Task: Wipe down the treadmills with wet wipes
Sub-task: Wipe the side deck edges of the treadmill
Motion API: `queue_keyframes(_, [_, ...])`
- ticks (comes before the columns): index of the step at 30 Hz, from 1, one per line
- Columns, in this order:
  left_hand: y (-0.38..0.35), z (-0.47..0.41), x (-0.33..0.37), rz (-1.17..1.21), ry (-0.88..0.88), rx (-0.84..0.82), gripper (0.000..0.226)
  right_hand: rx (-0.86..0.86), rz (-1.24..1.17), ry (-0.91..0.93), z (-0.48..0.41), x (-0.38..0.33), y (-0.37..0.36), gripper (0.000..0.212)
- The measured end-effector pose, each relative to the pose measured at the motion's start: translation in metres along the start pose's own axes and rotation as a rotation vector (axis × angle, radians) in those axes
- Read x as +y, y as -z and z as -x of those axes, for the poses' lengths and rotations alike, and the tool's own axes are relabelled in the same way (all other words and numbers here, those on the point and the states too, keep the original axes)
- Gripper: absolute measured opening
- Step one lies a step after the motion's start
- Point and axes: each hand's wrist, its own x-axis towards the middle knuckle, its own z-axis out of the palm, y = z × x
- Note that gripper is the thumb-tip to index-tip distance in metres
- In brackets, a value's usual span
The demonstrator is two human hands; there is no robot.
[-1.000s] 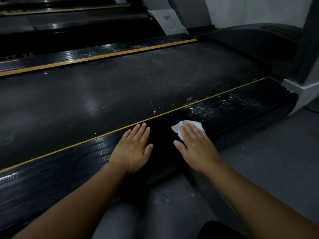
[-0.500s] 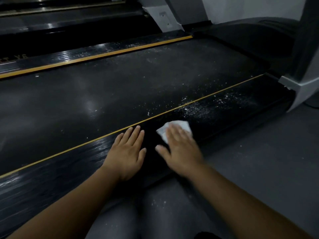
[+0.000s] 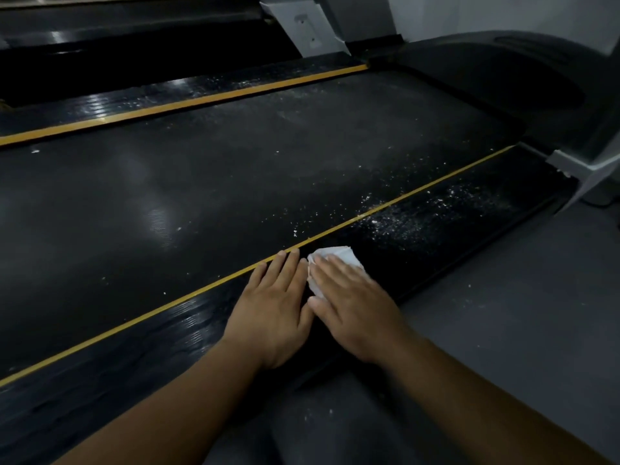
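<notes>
A black treadmill lies across the view, its dusty belt (image 3: 235, 182) edged by two yellow lines. On the near side rail (image 3: 436, 223), white specks of dust are scattered to the right. My right hand (image 3: 352, 303) lies flat with straight fingers on a folded white wet wipe (image 3: 339, 258), pressing it onto the rail; most of the wipe is hidden under the fingers. My left hand (image 3: 275, 307) rests flat on the same rail just left of it, fingers straight, its thumb side touching my right hand.
Grey floor (image 3: 520, 313) runs along the near side of the rail. The treadmill's dark motor hood (image 3: 503, 78) and a light grey upright base (image 3: 583, 169) stand at the right. A second treadmill (image 3: 134, 38) lies parallel behind. My knee shows at the bottom.
My right hand slid the wipe leftward along the rail, closing the gap until it meets my left hand. The left hand stayed put on the rail.
</notes>
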Motion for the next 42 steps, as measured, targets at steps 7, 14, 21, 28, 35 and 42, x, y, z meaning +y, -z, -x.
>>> queue_keyframes(7, [0.000,-0.002,-0.002,0.101,-0.010,0.066,0.075,0.004,-0.003,-0.184,-0.035,-0.002,0.016,0.078])
queue_keyframes(14, [-0.011,-0.005,0.000,0.091,0.036,0.165,0.061,0.031,0.013,-0.246,-0.026,0.036,0.020,0.084])
queue_keyframes(21, [-0.011,-0.004,-0.002,0.067,0.021,0.170,0.060,-0.054,-0.032,-0.055,-0.013,0.002,0.011,0.077])
queue_keyframes(28, [-0.006,-0.004,-0.001,0.098,0.035,0.115,0.070,0.001,-0.030,-0.105,-0.041,0.000,0.011,0.084])
queue_keyframes(35, [-0.004,-0.007,0.000,0.050,0.062,0.086,0.081,0.042,0.037,-0.178,-0.033,0.046,0.022,0.081])
queue_keyframes(42, [-0.005,-0.005,0.001,0.055,0.071,0.084,0.079,-0.049,-0.007,0.052,-0.012,0.011,0.010,0.084])
